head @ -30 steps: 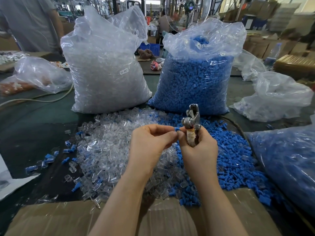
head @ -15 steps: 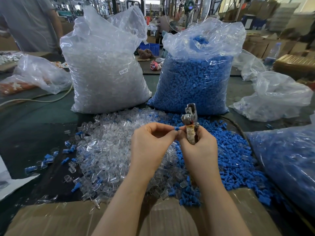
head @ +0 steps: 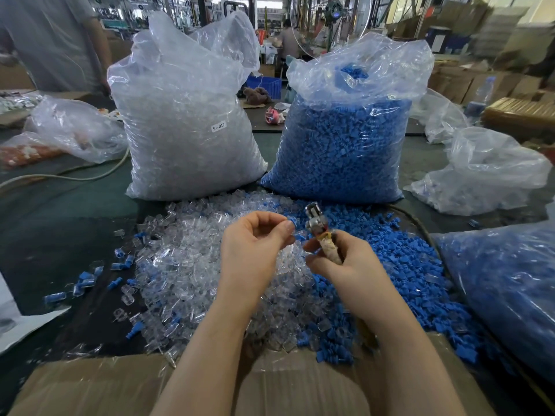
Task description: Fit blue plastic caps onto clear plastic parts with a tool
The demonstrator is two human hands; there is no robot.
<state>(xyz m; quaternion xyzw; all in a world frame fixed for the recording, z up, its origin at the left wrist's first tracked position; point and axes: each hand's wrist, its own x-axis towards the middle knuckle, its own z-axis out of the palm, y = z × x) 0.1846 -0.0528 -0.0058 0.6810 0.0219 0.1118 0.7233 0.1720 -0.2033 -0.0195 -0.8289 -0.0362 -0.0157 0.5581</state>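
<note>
My left hand (head: 255,238) pinches a small blue cap on a clear part (head: 292,221) between thumb and fingertips, just left of the tool's head. My right hand (head: 336,256) grips the taped handle of a metal tool (head: 315,220), whose jaw end points up and away. Both hands hover over a heap of loose clear parts (head: 186,265) on the left and loose blue caps (head: 405,265) on the right, spread on the dark table.
A large bag of clear parts (head: 186,130) and a large bag of blue caps (head: 345,145) stand behind the heaps. Another blue-filled bag (head: 510,289) lies at right. A cardboard box flap (head: 120,382) sits at the near edge. A person (head: 51,40) stands at far left.
My hands have drawn slightly apart. The left hand now holds the small part a little left of the tool, and the tool has tilted and dropped slightly.
</note>
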